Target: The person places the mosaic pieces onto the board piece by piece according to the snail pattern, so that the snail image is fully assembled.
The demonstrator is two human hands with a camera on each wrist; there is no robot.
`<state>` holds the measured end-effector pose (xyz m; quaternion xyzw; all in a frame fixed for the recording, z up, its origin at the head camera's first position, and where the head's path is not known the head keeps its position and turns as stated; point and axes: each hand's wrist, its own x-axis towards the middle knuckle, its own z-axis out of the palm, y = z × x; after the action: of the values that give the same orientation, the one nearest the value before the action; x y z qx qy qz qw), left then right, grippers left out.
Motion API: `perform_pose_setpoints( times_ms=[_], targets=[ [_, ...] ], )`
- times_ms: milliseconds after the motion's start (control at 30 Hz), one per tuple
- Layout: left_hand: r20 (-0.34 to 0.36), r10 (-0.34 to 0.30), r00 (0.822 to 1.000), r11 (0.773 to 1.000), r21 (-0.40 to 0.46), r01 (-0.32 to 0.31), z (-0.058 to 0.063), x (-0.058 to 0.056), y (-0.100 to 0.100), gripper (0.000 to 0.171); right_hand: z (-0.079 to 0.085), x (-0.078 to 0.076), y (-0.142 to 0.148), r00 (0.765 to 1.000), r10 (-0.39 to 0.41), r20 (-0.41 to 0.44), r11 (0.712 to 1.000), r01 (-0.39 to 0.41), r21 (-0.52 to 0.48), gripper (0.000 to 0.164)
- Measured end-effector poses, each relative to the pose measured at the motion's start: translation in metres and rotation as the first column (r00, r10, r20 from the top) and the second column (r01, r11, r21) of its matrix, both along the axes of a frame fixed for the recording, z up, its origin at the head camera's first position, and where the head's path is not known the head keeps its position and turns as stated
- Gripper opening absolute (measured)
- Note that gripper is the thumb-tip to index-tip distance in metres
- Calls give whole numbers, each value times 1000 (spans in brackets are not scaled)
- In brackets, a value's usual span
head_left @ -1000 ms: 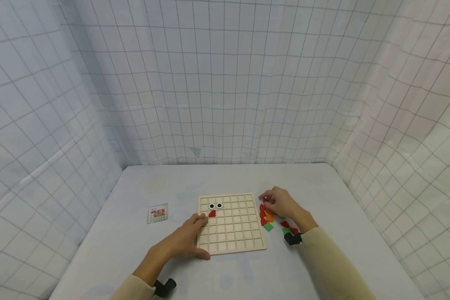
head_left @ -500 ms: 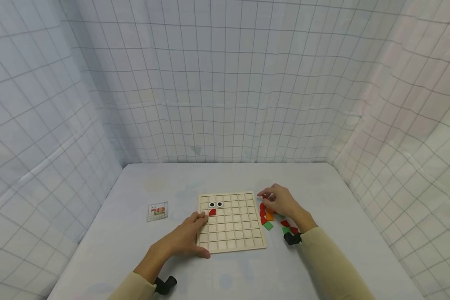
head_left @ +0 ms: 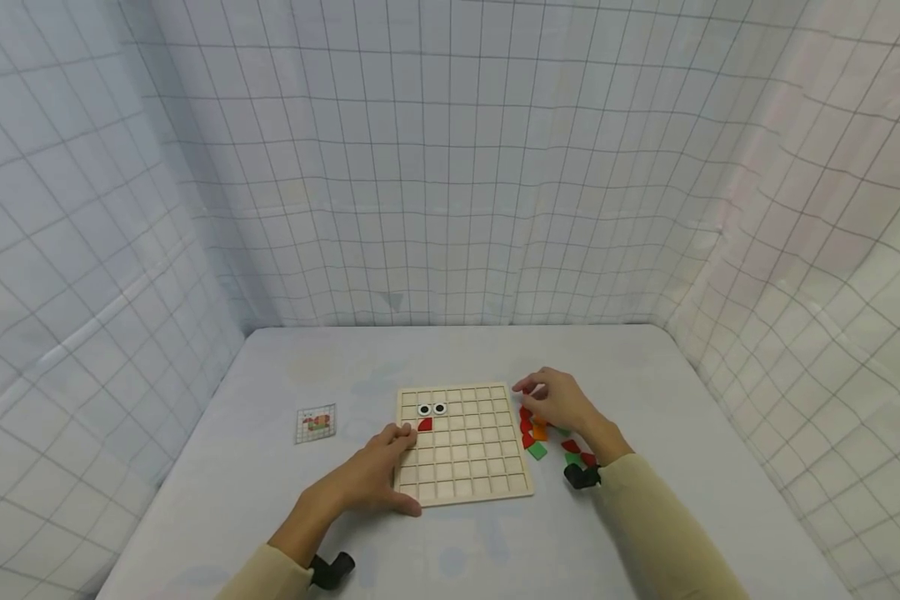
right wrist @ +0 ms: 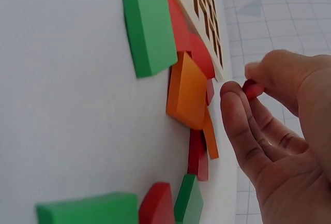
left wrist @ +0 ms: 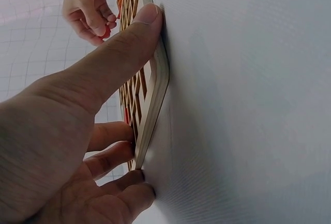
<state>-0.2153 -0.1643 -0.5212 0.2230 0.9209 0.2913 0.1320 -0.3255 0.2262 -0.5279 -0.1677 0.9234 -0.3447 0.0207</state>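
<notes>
My left hand (head_left: 375, 475) grips the near left corner of a pale wooden grid board (head_left: 468, 454), thumb along the front edge and fingers bent at the left side. Two round eye tiles (head_left: 432, 409) and a red quarter-round tile (head_left: 425, 425) sit in cells at its upper left. My right hand (head_left: 558, 402) is beside the board's far right corner. Between thumb and fingertips it pinches a small red tile (right wrist: 253, 88), raised off the table in the right wrist view; the fingers partly cover it.
Loose red tiles (right wrist: 199, 56), green tiles (right wrist: 149, 32) and orange tiles (right wrist: 187, 92) lie in a heap along the board's right side, partly under my right hand. A small picture card (head_left: 316, 423) on a grid lies to the left. Gridded white curtains (head_left: 457, 208) surround the table.
My right hand has shifted very slightly toward the board, the red tile in its fingers. The left hand stays at the board's corner, and the tiles on the board are unchanged.
</notes>
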Motion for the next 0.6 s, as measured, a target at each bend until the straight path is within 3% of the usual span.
perform_pose_setpoints(
  times_ms=[467, 600],
  targets=[
    [8, -1, 1000, 1000, -2, 1, 3, 0, 1, 127, 3, 3, -16, 1000, 4, 18, 995, -2, -97, 18],
    [2, 6, 1000, 1000, -11, -6, 3, -1, 2, 127, 2, 4, -22, 1000, 21, -22, 994, -23, -106, 19]
  ],
)
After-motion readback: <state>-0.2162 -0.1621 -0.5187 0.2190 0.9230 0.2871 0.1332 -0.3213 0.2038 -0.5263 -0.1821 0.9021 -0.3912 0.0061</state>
